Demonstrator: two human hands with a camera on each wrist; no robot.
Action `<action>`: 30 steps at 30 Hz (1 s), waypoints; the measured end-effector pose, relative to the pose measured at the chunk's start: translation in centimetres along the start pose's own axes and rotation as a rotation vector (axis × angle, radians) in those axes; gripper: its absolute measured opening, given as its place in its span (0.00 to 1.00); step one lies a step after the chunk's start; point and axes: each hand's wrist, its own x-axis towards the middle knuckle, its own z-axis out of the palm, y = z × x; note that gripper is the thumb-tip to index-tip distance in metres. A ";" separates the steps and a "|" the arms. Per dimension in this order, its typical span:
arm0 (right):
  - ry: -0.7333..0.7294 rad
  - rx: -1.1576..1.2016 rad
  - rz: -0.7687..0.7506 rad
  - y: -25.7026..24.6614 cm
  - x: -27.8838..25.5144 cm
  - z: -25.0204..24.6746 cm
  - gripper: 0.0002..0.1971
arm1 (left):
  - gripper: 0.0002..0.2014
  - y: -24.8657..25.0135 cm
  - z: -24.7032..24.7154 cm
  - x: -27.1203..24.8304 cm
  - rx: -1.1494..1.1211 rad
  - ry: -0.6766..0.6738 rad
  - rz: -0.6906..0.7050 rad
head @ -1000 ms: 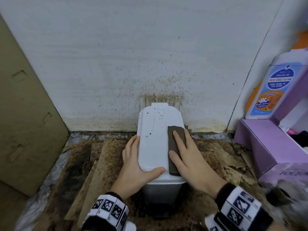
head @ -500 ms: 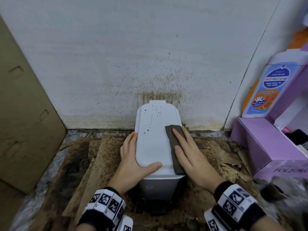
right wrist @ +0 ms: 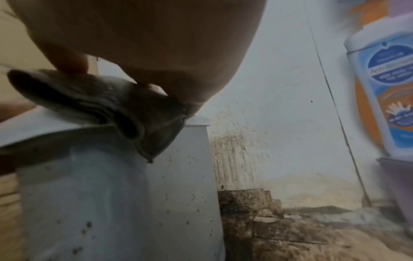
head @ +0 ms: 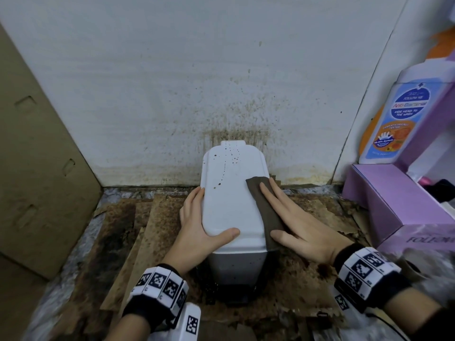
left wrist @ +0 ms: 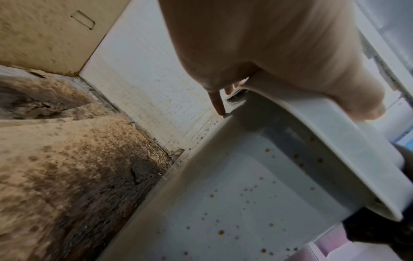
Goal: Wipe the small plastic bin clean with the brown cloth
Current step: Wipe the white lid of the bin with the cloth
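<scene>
The small white plastic bin stands against the stained back wall, lid closed, with brown spots on the lid's far left part. My left hand grips the lid's left edge, thumb lying across the near front corner. My right hand lies flat with straight fingers, pressing the folded brown cloth onto the right side of the lid. In the left wrist view the bin's speckled side wall shows below my left hand. The right wrist view shows the cloth bunched under my right hand, overhanging the bin.
A brown cardboard panel closes the left side. A purple box and a large wash bottle stand close on the right. Stained, torn cardboard covers the floor around the bin.
My right hand has slid the cloth slightly, its near end now at the lid's front right corner, thumb spread wider. The left hand keeps its hold. The view shifted a little.
</scene>
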 end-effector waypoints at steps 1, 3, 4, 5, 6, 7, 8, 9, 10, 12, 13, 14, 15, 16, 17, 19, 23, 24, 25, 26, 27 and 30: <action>0.003 -0.022 -0.019 0.1 -0.1 0.0 0.46 | 0.63 0.0 0.0 0.0 0.001 0.000 0.001; 0.014 -0.058 -0.041 0.4 -0.1 0.1 0.48 | 0.63 0.0 0.0 0.0 0.002 0.004 0.003; 0.023 -0.066 -0.045 0.5 -0.1 0.2 0.48 | 0.63 0.0 0.1 0.0 0.002 0.005 0.003; 0.029 -0.066 -0.045 0.6 0.0 0.3 0.49 | 0.63 0.0 0.1 0.0 0.002 0.007 0.001; 0.032 -0.062 -0.041 0.6 0.0 0.3 0.49 | 0.64 0.0 0.1 0.0 0.003 0.009 0.001; 0.033 -0.060 -0.035 0.5 0.0 0.4 0.49 | 0.65 0.0 0.1 0.0 0.003 0.010 0.003; 0.031 -0.061 -0.028 0.5 0.1 0.5 0.49 | 0.65 -0.1 0.1 0.0 0.003 0.011 0.005; 0.027 -0.062 -0.020 0.3 0.2 0.6 0.49 | 0.65 -0.1 0.1 0.0 0.006 0.011 0.006; 0.021 -0.063 -0.010 0.1 0.3 0.7 0.49 | 0.66 -0.1 0.1 0.0 0.011 0.012 0.008; 0.020 -0.064 -0.001 -0.2 0.3 0.8 0.48 | 0.66 -0.1 0.1 0.0 0.021 0.014 0.011; 0.026 -0.061 -0.003 -0.2 0.3 0.9 0.48 | 0.66 -0.1 0.1 0.1 0.024 0.014 0.012; 0.031 -0.047 -0.007 -0.2 0.2 1.0 0.48 | 0.66 0.0 0.1 0.1 0.026 0.012 0.012; 0.033 -0.021 -0.010 -0.2 0.1 1.1 0.47 | 0.66 0.0 0.1 0.1 0.025 0.009 0.010; 0.034 0.009 -0.014 -0.1 0.0 1.2 0.46 | 0.66 0.0 0.1 0.1 0.020 0.004 0.008; 0.036 0.032 -0.021 0.0 0.0 1.2 0.46 | 0.65 0.0 0.0 0.0 0.012 -0.001 0.006; 0.047 0.048 -0.035 0.2 -0.1 1.3 0.44 | 0.65 0.0 -0.1 0.0 0.005 -0.007 0.005; 0.083 0.057 -0.058 0.6 -0.1 1.1 0.40 | 0.65 0.1 -0.2 0.1 0.001 -0.007 0.005; 0.093 0.057 -0.057 0.6 -0.1 1.2 0.40 | 0.65 0.1 -0.2 0.0 0.001 -0.008 0.005; 0.102 0.055 -0.052 0.7 -0.1 1.3 0.40 | 0.65 0.1 -0.2 0.0 0.001 -0.007 0.007; 0.110 0.053 -0.046 0.7 -0.1 1.4 0.40 | 0.65 0.1 -0.2 0.0 0.003 -0.006 0.009; 0.117 0.053 -0.041 0.6 -0.1 1.5 0.40 | 0.64 0.0 -0.2 0.0 0.003 -0.005 0.011; 0.130 0.062 -0.034 0.7 0.0 1.8 0.39 | 0.63 0.0 -0.2 0.1 0.005 -0.004 0.007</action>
